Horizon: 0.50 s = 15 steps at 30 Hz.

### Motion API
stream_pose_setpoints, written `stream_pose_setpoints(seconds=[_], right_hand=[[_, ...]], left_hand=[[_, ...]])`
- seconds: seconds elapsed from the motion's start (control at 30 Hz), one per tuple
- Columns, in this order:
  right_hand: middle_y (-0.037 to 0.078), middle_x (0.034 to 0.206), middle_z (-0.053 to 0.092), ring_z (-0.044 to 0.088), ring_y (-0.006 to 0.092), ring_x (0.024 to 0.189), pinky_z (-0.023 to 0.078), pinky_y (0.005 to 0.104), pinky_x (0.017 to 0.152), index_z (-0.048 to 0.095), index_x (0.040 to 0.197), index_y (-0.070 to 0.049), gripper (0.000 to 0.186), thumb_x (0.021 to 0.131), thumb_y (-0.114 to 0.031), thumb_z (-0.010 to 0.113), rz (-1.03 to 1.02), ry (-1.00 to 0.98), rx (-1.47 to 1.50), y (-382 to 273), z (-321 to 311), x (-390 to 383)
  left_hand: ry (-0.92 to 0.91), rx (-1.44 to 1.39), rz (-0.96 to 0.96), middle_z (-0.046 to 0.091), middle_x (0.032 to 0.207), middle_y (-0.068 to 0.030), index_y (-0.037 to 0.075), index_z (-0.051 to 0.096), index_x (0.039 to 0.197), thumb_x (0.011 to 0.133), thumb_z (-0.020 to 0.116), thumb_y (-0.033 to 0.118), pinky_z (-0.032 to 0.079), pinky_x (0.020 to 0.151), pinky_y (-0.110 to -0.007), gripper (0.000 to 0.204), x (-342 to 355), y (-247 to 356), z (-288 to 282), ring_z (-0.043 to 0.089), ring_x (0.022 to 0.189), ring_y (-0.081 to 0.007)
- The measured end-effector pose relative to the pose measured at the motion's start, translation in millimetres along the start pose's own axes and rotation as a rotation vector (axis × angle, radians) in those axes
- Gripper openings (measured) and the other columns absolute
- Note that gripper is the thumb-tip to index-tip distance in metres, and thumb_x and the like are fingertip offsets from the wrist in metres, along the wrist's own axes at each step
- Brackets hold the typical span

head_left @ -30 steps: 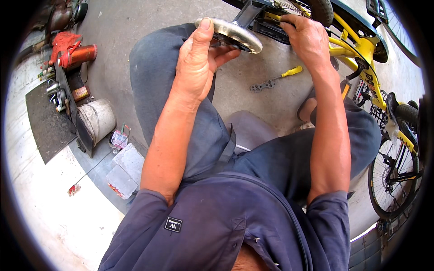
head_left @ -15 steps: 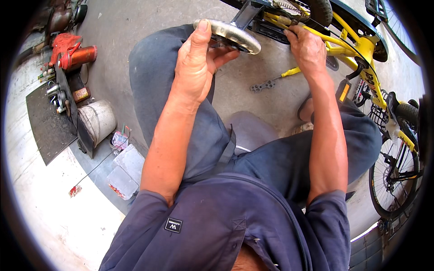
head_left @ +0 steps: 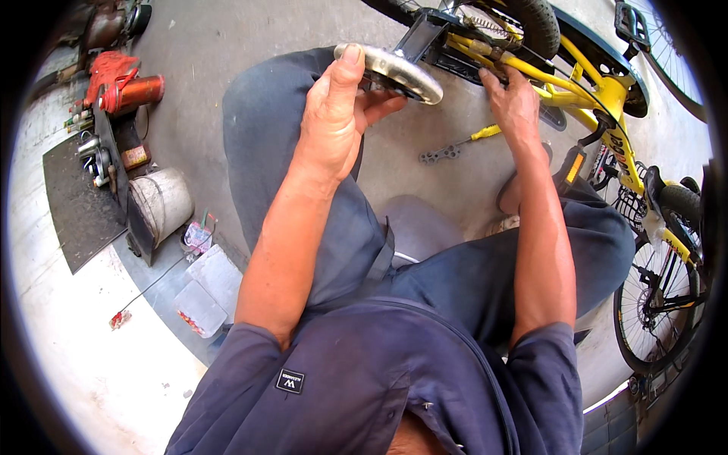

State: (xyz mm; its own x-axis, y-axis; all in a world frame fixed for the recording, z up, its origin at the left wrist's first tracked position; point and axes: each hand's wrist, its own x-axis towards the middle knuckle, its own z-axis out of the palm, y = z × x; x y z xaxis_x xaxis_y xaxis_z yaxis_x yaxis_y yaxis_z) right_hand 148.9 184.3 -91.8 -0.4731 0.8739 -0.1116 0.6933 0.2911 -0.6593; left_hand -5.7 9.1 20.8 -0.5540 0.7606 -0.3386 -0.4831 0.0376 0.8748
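My left hand (head_left: 341, 121) grips a small wheel with a silver disc (head_left: 409, 76), thumb on top and fingers curled beneath. A black metal bracket (head_left: 417, 34) rises from that wheel to the underside of an overturned yellow bicycle (head_left: 607, 91). My right hand (head_left: 512, 106) is closed at the bracket's right end, just below a yellow tube, its fingertips bent; what they hold is too small to make out. A yellow-handled screwdriver (head_left: 485, 131) and a flat grey spanner with several holes (head_left: 440, 154) lie on the floor below.
At the left are a red hydraulic jack (head_left: 140, 91), a white bucket (head_left: 163, 201), a dark metal plate (head_left: 80, 205) and clear plastic boxes (head_left: 205, 288). Another bicycle (head_left: 656, 303) stands at the right. My bent legs (head_left: 265, 152) frame the floor (head_left: 394, 174) in front.
My right hand has moved downward along the frame, its fingertips lower on the bracket. The bicycle and small wheel sit slightly lower in view; my left hand still grips the wheel.
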Motion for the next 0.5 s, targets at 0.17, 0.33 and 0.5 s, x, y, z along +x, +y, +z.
stream_pose_setpoints(seconds=[0.17, 0.33, 0.5], right_hand=[[0.011, 0.073, 0.066, 0.063, 0.0167, 0.056, 0.052, 0.0304, 0.058, 0.056, 0.121, 0.005, 0.059, 0.077, -0.030, 0.075, 0.092, -0.032, 0.044, 21.4, 8.8, 1.1], [0.017, 0.084, 0.068, 0.066, 0.0286, 0.075, 0.052, 0.0376, 0.071, 0.064, 0.108, 0.002, 0.046, 0.074, -0.026, 0.077, 0.116, -0.044, -0.098, 21.1, 1.2, -10.5], [0.020, 0.097, 0.067, 0.063, 0.0363, 0.098, 0.049, 0.0444, 0.086, 0.066, 0.102, -0.002, 0.039, 0.077, -0.032, 0.070, 0.183, -0.121, -0.152, -21.7, -38.0, -32.5]], left_hand=[[-0.022, -0.026, -0.017, 0.057, 0.111, -0.0138, 0.001, 0.055, 0.113, 0.093, 0.054, 0.050, 0.052, 0.091, -0.043, 0.053, 1.9, -3.9, -10.1, 0.060, 0.101, -0.0289], [-0.017, -0.055, -0.030, 0.058, 0.111, -0.0146, 0.001, 0.053, 0.115, 0.094, 0.053, 0.050, 0.052, 0.090, -0.042, 0.053, 7.2, -11.4, -13.4, 0.060, 0.101, -0.0284], [-0.013, -0.066, -0.027, 0.060, 0.103, -0.0121, 0.000, 0.054, 0.114, 0.092, 0.055, 0.051, 0.054, 0.085, -0.039, 0.056, 9.3, -12.4, -15.2, 0.061, 0.093, -0.0237]])
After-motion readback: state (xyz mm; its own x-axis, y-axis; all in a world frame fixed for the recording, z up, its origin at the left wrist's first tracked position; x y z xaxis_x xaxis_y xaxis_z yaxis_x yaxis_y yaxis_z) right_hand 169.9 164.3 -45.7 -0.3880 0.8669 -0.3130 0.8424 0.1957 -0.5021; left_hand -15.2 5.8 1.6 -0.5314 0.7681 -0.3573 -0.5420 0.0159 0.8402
